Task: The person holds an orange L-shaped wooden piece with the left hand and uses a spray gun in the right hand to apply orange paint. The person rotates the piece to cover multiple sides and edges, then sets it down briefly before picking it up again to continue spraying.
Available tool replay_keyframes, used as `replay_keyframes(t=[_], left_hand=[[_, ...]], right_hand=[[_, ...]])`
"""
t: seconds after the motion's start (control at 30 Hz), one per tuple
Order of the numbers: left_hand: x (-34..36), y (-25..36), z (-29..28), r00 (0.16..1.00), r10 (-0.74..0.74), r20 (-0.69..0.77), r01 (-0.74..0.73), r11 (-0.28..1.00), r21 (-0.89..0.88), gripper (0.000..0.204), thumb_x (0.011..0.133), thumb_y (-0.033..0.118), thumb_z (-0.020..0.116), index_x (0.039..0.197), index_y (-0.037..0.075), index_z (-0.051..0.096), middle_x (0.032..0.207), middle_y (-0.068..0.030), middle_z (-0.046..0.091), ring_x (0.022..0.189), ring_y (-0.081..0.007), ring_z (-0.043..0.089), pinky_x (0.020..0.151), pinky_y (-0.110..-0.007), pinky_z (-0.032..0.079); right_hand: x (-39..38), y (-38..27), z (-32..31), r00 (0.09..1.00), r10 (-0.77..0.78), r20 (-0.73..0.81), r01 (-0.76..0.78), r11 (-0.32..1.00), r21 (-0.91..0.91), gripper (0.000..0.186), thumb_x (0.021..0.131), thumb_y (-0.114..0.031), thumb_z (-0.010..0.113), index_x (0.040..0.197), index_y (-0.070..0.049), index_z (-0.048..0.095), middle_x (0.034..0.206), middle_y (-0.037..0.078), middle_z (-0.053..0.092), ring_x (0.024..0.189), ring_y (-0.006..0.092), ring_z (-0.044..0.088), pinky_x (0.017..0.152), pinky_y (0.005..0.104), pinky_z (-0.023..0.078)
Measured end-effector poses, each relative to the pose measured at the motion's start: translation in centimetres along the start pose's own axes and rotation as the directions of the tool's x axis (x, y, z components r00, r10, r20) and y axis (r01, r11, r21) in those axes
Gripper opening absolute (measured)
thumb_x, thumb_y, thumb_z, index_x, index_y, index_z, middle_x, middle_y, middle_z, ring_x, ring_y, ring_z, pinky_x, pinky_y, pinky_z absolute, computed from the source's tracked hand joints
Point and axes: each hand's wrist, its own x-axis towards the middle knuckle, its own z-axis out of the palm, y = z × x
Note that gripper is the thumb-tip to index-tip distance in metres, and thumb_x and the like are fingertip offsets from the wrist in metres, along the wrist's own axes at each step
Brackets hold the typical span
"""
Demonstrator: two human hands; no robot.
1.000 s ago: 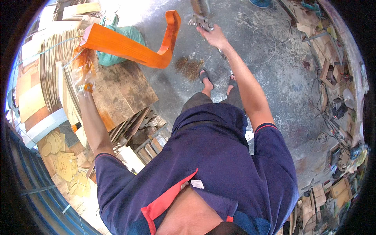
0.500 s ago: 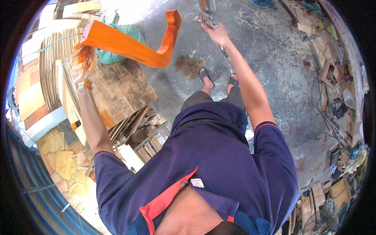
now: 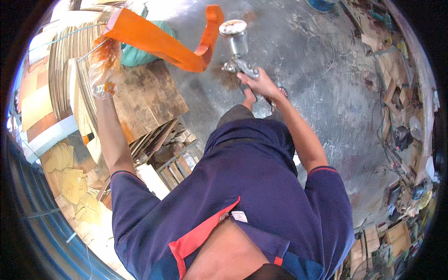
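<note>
My left hand (image 3: 103, 65), in a clear plastic bag smeared orange, is closed round a thin metal rod (image 3: 89, 50). The rod meets the thick end of a curved orange wooden furniture leg (image 3: 154, 38), which is held up in the air with its bent foot to the right. Plastic and stain partly hide the fingers. My right hand (image 3: 261, 84) grips a silver spray gun (image 3: 240, 66) by its handle. Its round metal cup (image 3: 235, 39) stands on top, stained around the lid. The gun is right of the leg's foot, apart from it.
A stained plywood board (image 3: 149, 95) lies under the leg, beside stacked thin wooden pieces (image 3: 70, 74). A green bundle (image 3: 140, 55) sits behind. Wood scraps and cables (image 3: 387, 135) line the right side of the grey concrete floor (image 3: 336, 93). A blue bucket (image 3: 322, 4) stands far right.
My right hand has brought the spray gun nearer and lower, bringing its cup into view. The orange leg has shifted slightly up and right, its foot turned a little.
</note>
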Motion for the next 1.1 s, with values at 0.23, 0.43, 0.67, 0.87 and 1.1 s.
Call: replay_keyframes(t=[0.23,0.43,0.67,0.87,1.1], left_hand=[[1.3,-2.0,2.1,0.975,0.223,-0.007,-0.208,0.921,0.330,0.051,0.097,0.030,0.065,0.136,-0.001,0.052,0.128,-0.0121,0.060,0.114,-0.0204,0.056,0.102,-0.033,0.044],[2.8,-3.6,1.6,0.962,0.270,0.038,-0.265,0.892,0.365,0.039,0.103,0.026,0.056,0.132,-0.001,0.058,0.120,-0.0109,0.064,0.101,-0.0188,0.059,0.093,-0.032,0.048],[5.1,-4.1,-1.1,0.988,0.141,-0.067,-0.130,0.981,0.145,0.035,0.105,0.026,0.053,0.128,0.003,0.064,0.115,-0.0101,0.068,0.096,-0.0200,0.062,0.087,-0.033,0.050],[5.3,-2.0,-2.2,0.997,0.061,-0.045,-0.055,0.990,0.128,0.036,0.099,0.029,0.065,0.123,0.002,0.065,0.112,-0.0064,0.069,0.093,-0.0158,0.063,0.086,-0.032,0.050],[6.5,-0.6,-1.3,0.998,0.057,-0.008,-0.056,0.991,0.125,0.035,0.100,0.030,0.065,0.123,0.003,0.065,0.115,-0.0056,0.069,0.098,-0.0155,0.064,0.086,-0.032,0.050]], right_hand=[[-5.1,-5.1,1.1,0.989,-0.130,-0.071,0.122,0.987,-0.102,0.031,0.096,-0.024,0.072,0.115,0.001,0.070,0.088,0.006,0.073,0.080,0.0089,0.063,0.075,0.0296,0.052],[-6.7,-8.1,-0.4,0.993,-0.083,-0.081,0.059,0.965,-0.256,0.044,0.095,-0.030,0.073,0.121,0.004,0.067,0.078,0.016,0.073,0.061,0.0175,0.066,0.059,0.0325,0.052],[-5.9,-12.9,-0.8,0.989,-0.136,-0.049,0.104,0.903,-0.418,0.035,0.094,-0.025,0.072,0.114,0.005,0.068,0.075,0.018,0.071,0.058,0.0158,0.064,0.056,0.0364,0.049],[-2.1,-19.0,-0.2,0.965,-0.262,0.011,0.246,0.888,-0.388,0.024,0.097,-0.023,0.068,0.101,0.001,0.069,0.073,0.009,0.067,0.065,0.0127,0.057,0.061,0.0344,0.048],[-0.3,-27.5,0.1,0.920,-0.386,0.065,0.365,0.787,-0.497,0.027,0.095,-0.025,0.070,0.105,-0.001,0.070,0.071,0.015,0.067,0.063,0.0203,0.063,0.065,0.0391,0.051]])
